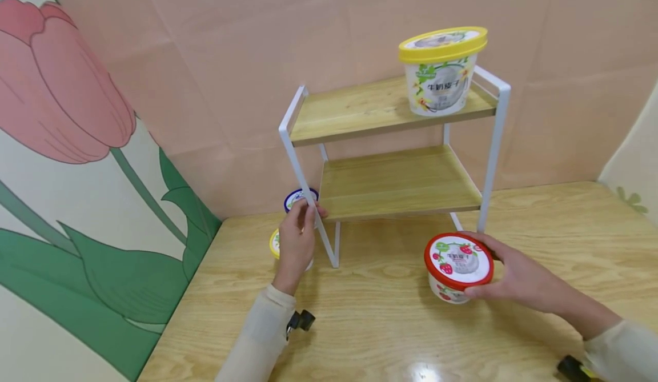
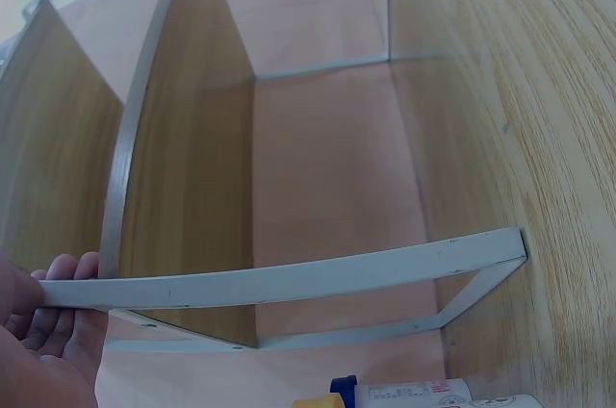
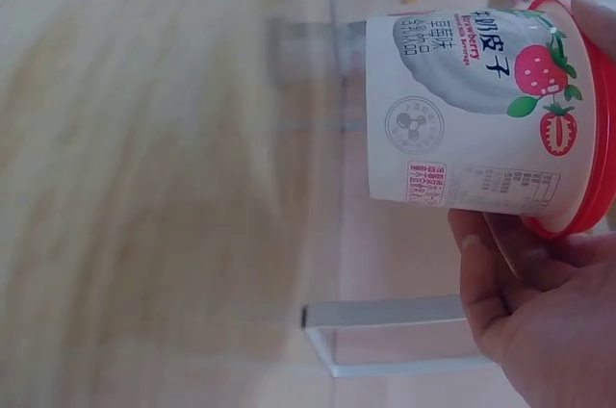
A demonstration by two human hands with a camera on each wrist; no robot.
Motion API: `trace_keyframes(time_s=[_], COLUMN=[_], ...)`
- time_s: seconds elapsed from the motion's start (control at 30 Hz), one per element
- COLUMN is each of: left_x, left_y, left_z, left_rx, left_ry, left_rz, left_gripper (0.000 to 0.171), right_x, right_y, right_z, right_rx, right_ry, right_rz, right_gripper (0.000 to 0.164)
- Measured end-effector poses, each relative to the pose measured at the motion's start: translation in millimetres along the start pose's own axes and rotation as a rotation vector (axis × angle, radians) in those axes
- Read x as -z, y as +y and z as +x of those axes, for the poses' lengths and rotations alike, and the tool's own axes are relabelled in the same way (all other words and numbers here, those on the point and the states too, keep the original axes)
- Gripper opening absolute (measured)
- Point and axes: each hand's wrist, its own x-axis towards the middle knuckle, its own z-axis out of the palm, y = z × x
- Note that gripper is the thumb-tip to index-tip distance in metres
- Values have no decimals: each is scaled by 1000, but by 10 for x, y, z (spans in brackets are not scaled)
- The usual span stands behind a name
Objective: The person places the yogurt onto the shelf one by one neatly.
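Observation:
My left hand (image 1: 298, 233) grips the left front leg of a white-framed, two-tier wooden shelf (image 1: 401, 179); in the left wrist view its fingers (image 2: 72, 302) curl behind the metal bar. The right hand (image 1: 524, 276) holds a red-lidded strawberry milk tub (image 1: 459, 262) upright, in front of the shelf's right side. Thumb and fingers lie on opposite sides of this tub, near the lid, in the right wrist view. A larger-looking, yellow-lidded tub (image 1: 441, 82) stands on the right end of the top tier.
Behind the left hand, beside the shelf, are a blue-lidded tub (image 1: 298, 196) and another yellow-lidded tub (image 1: 275, 244), both partly hidden. The shelf stands on a wood-grain table (image 1: 380, 319), with a pink backdrop (image 1: 231, 85) behind and a tulip-printed panel (image 1: 77, 199) at left.

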Motion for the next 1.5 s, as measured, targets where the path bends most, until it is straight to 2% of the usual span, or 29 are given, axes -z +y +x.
trace_keyframes(time_s=[0.23, 0.5, 0.63, 1.07, 1.3, 1.5], left_x=[-1, 7, 8, 8, 10, 15], left_y=[9, 0, -4, -5, -5, -7], left_z=[0, -2, 0, -8, -6, -5], left_rx=[1, 0, 7, 0, -2, 4], left_ry=[-2, -7, -9, -4, -1, -7], left_rz=[-3, -8, -3, -4, 8, 9], left_gripper=[27, 27, 26, 27, 27, 28], right_x=[94, 159, 215, 438, 557, 573], right_y=[-150, -328, -380, -642, -750, -803], right_z=[36, 75, 83, 198, 320, 393], right_rx=[29, 63, 45, -40, -36, -39], right_ry=[17, 35, 49, 93, 116, 131], right_rz=[57, 152, 145, 153, 178, 222], right_gripper=[94, 99, 95, 97, 92, 87])
